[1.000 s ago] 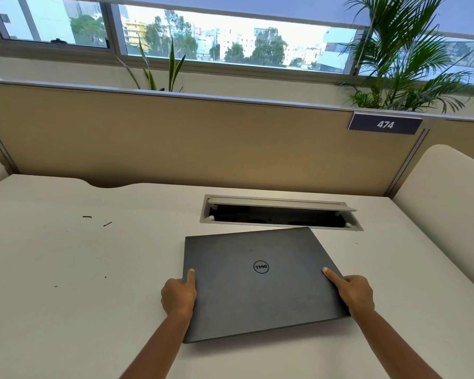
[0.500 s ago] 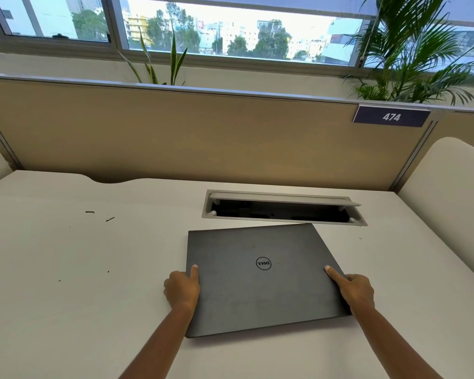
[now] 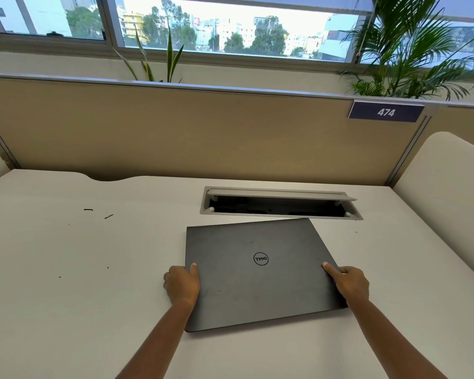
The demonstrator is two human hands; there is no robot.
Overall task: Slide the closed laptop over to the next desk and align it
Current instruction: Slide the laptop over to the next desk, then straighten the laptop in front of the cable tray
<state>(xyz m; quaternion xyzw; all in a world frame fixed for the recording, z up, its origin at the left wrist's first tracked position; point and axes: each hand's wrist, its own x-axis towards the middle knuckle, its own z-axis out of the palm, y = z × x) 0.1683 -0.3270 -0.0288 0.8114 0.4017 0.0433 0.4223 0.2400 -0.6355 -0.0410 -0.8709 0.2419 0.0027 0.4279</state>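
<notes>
Lying flat on the white desk (image 3: 66, 269), the closed dark grey laptop (image 3: 257, 274) is being gripped at its side edges by the left hand (image 3: 181, 285) and right hand (image 3: 349, 283), thumbs on the lid. Alignment appears under way; a slight twist is called for, since its far edge is sitting skewed beside the open grey cable tray (image 3: 281, 203). Open room is lying leftward.

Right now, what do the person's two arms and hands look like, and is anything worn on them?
Both forearms are bare, with no sleeve in view. The left hand and right hand carry no glove, and no ring, watch or bracelet shows. The fingers have short, plain nails.
</notes>
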